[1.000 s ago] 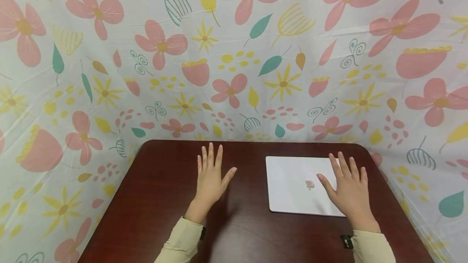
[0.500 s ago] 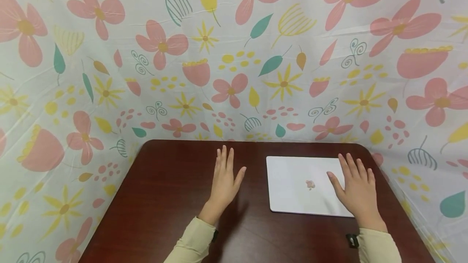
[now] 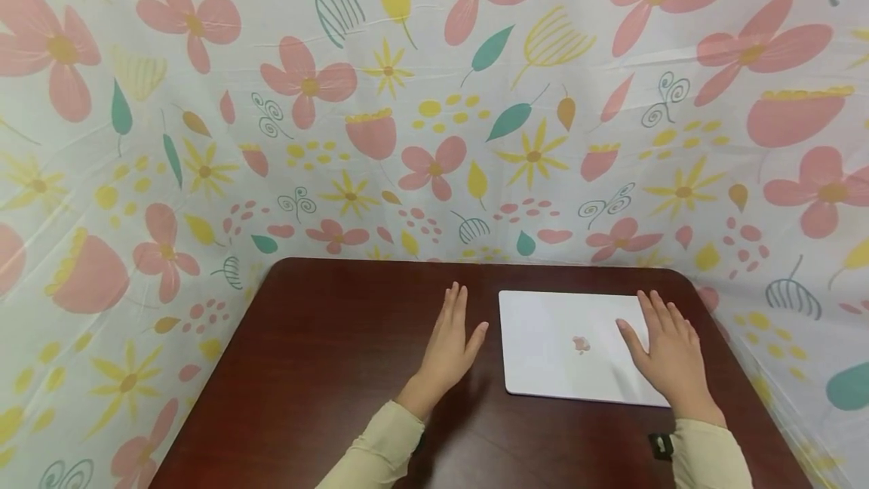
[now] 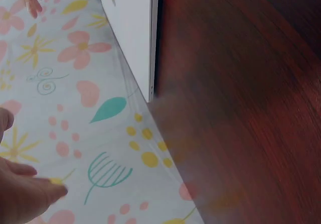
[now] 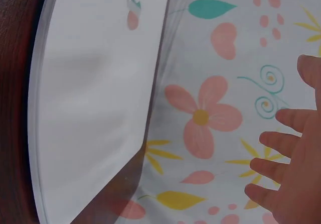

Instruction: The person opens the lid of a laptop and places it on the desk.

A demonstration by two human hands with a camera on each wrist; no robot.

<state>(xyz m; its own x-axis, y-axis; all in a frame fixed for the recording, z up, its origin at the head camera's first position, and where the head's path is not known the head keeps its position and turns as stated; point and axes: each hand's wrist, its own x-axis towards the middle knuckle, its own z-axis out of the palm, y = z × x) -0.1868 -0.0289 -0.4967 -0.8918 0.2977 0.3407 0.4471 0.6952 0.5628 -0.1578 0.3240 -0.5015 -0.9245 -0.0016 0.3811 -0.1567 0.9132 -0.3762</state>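
Observation:
A closed silver laptop (image 3: 563, 349) with an apple logo on its lid lies flat on the dark wooden table. My left hand (image 3: 448, 345) is to the left of the laptop, apart from it, with its fingers straight and holding nothing. My right hand (image 3: 672, 357) hovers above the laptop's right side, fingers extended and thumb spread. In the right wrist view, a gap separates the right hand (image 5: 296, 169) from the laptop lid (image 5: 95, 93). The left wrist view has the laptop's edge (image 4: 145, 48) at the top and the left hand (image 4: 25, 189) at lower left.
The reddish-brown table (image 3: 326, 368) has rounded far corners. A floral-patterned cloth (image 3: 421, 134) hangs behind it and along both sides. Each forearm wears a light sleeve, and a small black device (image 3: 660, 446) sits at the right wrist.
My left hand has moved right, closer to the laptop's left edge. The right hand has shifted to the right, toward the laptop's right edge. The laptop stays in place.

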